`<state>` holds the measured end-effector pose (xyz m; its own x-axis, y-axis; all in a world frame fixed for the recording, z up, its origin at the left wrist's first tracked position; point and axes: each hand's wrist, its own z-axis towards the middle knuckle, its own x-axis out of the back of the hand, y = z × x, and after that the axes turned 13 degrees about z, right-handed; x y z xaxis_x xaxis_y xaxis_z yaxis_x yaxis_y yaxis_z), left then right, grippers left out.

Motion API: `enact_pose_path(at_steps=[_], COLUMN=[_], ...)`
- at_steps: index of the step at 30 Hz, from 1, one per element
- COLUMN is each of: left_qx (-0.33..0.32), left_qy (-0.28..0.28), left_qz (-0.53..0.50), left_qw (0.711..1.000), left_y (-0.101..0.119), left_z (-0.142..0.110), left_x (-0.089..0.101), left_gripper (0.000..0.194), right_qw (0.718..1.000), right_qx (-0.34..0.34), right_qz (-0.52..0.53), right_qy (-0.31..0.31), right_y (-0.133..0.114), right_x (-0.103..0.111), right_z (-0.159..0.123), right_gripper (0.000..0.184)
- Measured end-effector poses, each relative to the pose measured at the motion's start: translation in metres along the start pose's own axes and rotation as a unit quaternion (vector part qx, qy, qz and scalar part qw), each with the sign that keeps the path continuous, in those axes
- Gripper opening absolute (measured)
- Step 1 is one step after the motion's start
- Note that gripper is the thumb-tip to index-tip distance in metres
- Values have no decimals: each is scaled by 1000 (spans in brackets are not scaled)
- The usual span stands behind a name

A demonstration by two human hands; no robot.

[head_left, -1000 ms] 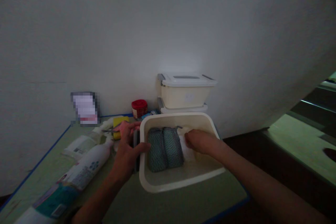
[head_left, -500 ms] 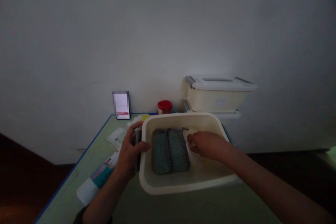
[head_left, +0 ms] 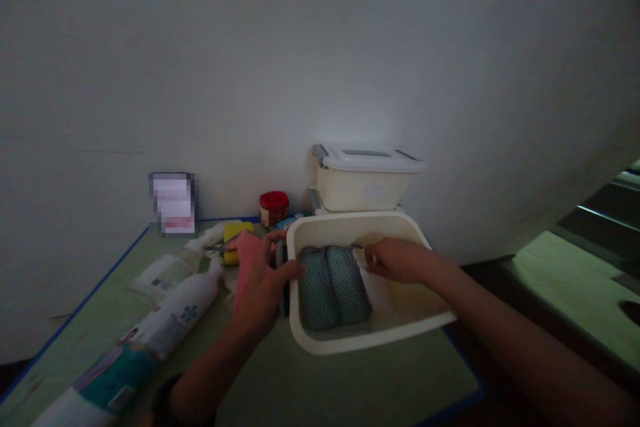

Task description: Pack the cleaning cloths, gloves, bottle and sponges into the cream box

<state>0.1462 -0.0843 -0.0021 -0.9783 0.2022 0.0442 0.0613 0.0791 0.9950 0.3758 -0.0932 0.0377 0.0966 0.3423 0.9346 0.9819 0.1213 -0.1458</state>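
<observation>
1. Open bin [head_left: 360, 345]: cream-coloured, with a thick rounded rim, at the near side above the counter [head_left: 320, 390]; whether its base rests on the surface cannot be told.
2. Left hand [head_left: 265, 283]: closed about the bin's left wall, thumb over the rim, fingers outside by a grey latch [head_left: 281, 280].
3. Right hand [head_left: 395, 259]: reaching over the bin's right side into its interior, fingers bent and drawn narrow at the white item; whether they pinch it cannot be told.
4. Sponges [head_left: 350, 290]: two, blue-green and patterned, with dark edging, side by side inside the bin toward its left wall.
5. White item [head_left: 379, 290]: flat, in the bin just right of the sponges; its nature is unclear.
6. Lidded box [head_left: 370, 187]: behind the bin near the wall [head_left: 320, 47], stacked on another box, largely hidden.
7. Red roll [head_left: 274, 208]: left of the boxes, with a blue packet [head_left: 287, 222] just beside it.
8. Pink cloth [head_left: 245, 260]: partly behind the left hand, next to a yellow sponge [head_left: 231, 257].
9. White bottle [head_left: 170, 320]: teal-banded, lying on its side at left; a clear bottle [head_left: 160, 277] lies beyond it.
10. Phone [head_left: 174, 203]: upright at the counter's far left corner, its screen lit and blurred.
</observation>
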Motion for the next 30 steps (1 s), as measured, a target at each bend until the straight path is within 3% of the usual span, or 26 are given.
enact_pose_path(at_steps=[9, 13, 16, 19, 23, 26, 28, 30], left_qx=[-17, -32, -32, -27, -62, -155, -138, -110], left_qy=[-50, -47, -94, -156, -171, -194, -196, -198], left_qz=[50, 112, 170, 219, 314, 509, 567, 588], left_qw=[997, 992, 980, 963, 932, 824, 788, 777], left_y=[-17, -17, -15, -9, 16, 40, 50, 54], left_z=[17, 21, 24, 31, 34, 28, 20, 13], left_x=[-33, -37, -31, -8, 51, 96, 118, 134], left_gripper=[39, 34, 32, 41, 45, 36, 38, 40], right_qw=[996, 985, 975, 942, 920, 922, 925, 930], right_qx=[16, 39, 51, 64, 75, 84, 97, 113], right_qz=[68, 125, 164, 255, 293, 284, 274, 269], right_qy=[57, 108, 143, 208, 248, 250, 244, 224], right_y=[32, 18, -5, -34, -71, -101, -122, -142], right_x=[1, 3, 5, 4, 5, 5, 4, -2], right_z=[-1, -8, -16, -19, -13, -5, 0, 8], right_gripper=[23, 22, 21, 16, 18, 17, 21, 26])
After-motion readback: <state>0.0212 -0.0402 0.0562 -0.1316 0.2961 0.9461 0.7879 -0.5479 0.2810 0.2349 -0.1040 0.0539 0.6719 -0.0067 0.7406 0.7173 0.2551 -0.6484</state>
